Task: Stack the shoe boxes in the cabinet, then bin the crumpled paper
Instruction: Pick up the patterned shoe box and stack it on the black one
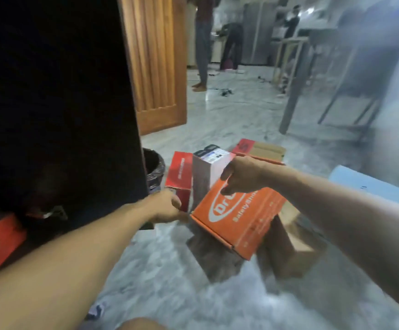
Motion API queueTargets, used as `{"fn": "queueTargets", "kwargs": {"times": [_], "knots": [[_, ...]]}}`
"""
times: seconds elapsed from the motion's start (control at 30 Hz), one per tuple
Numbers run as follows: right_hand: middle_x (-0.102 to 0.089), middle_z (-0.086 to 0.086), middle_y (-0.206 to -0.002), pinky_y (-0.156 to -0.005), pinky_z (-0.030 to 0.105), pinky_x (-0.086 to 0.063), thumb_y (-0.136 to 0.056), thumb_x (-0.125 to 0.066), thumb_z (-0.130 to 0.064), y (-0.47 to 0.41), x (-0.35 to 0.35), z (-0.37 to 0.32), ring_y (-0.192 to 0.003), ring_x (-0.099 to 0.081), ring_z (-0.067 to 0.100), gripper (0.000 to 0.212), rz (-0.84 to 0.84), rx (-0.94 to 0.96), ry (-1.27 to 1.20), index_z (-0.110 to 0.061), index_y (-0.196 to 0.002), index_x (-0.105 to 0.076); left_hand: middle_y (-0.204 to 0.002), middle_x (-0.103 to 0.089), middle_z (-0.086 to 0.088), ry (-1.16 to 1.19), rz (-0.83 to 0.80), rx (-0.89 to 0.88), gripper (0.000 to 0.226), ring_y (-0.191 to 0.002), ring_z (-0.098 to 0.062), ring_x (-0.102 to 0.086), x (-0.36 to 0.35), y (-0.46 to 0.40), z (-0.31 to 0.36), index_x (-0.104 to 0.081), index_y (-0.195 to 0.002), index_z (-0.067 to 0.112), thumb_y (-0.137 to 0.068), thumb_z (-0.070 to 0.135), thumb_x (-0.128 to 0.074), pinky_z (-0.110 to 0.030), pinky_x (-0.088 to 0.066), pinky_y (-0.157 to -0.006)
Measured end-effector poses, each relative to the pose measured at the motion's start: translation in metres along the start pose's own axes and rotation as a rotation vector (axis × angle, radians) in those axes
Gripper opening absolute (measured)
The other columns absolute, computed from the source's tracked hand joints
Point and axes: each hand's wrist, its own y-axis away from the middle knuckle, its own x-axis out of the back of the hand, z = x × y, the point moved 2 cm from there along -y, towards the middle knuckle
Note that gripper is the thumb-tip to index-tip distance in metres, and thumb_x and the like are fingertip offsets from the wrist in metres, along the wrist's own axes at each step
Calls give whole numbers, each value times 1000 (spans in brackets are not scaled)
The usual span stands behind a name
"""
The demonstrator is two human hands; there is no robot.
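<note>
Currently we hold the orange shoe box tilted above the floor: left hand pinching its near-left corner, right hand curled over its far edge. Red box and white box stand behind; bin beside the dark cabinet.

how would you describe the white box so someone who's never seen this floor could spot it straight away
Start at the dark cabinet on the left and look at the marble floor just past its front corner, where the shoe boxes are clustered. The white box stands upright between a red box and the tilted orange box. It is the only pale one, with a label on its top end.
</note>
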Motion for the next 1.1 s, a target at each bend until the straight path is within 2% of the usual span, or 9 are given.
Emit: {"fn": "queueTargets", "kwargs": {"times": [0.27, 0.37, 0.43, 0.53, 0.63, 0.77, 0.93, 1.03, 1.1], "knots": [[-70, 0, -101, -74, 42, -61, -82, -72, -32, 125, -22, 169, -76, -65, 20, 39, -54, -345, -177, -11, -114, -67, -120, -67, -5, -28, -146, -307, 65, -101, -18, -64, -57, -30, 186, -63, -125, 7, -74, 45, -78, -29, -51, -91], [-68, 16, -114, -64, 35, -61, -82, -71, -32, 164, -38, 233, -69, -56, 19, 49, -48, -474, -211, 1, -116, -64, -123, -66, -7, -69, -181, -389, 64, -107, -21, -63, -86, -31, 236, -62, -126, 6, -76, 44, -77, -32, -49, -95], [-71, 14, -97, -57, 31, -56, -81, -72, -31, 190, -54, 271, -61, -56, 17, 44, -40, -554, -236, 1, -111, -67, -115, -69, -7, -87, -210, -433, 58, -102, -22, -65, -111, -33, 266, -67, -117, 6, -75, 44, -78, -36, -51, -94], [-73, 7, -92, -72, 37, -61, -77, -76, -35, 226, -83, 324, -75, -68, 21, 42, 7, -679, -285, -5, -105, -70, -97, -72, -5, -140, -242, -492, 44, -88, -18, -66, -156, -44, 304, -71, -98, 10, -74, 46, -77, -36, -53, -87], [-70, 20, -106, -84, 43, -56, -76, -76, -39, 261, -117, 368, -96, -67, 33, 50, 22, -795, -295, 1, -104, -69, -101, -73, -2, -179, -281, -519, 51, -94, -17, -67, -203, -55, 336, -71, -106, 10, -72, 47, -78, -30, -52, -86], [-69, 6, -89, -69, 31, -49, -72, -75, -41, 312, -163, 405, -88, -63, 27, 34, 14, -950, -279, -12, -89, -68, -111, -69, -6, -196, -375, -565, 55, -102, -20, -64, -256, -60, 377, -66, -117, 9, -76, 45, -77, -22, -43, -79], [-43, 14, -137, -100, 51, -43, -68, -74, -51, 350, -221, 433, -128, -41, 36, 81, 0, -1162, -283, -14, -133, -45, -117, -68, -5, -236, -453, -609, 58, -106, -20, -63, -312, -57, 417, -63, -124, 11, -78, 44, -75, -25, -47, -89], [-11, 15, -151, -102, 71, -26, -65, -81, -44, 365, -247, 445, -139, -14, 43, 99, -65, -1283, -294, -27, -142, -23, -122, -66, -3, -228, -496, -614, 62, -109, -19, -62, -340, -58, 432, -60, -128, 12, -77, 45, -76, -24, -45, -89], [-15, 16, -149, -101, 73, -26, -60, -86, -41, 372, -252, 449, -138, -17, 44, 108, -84, -1301, -302, -35, -141, -17, -123, -65, -4, -210, -511, -614, 63, -110, -20, -62, -353, -56, 438, -58, -130, 12, -78, 44, -75, -25, -46, -91]]}}
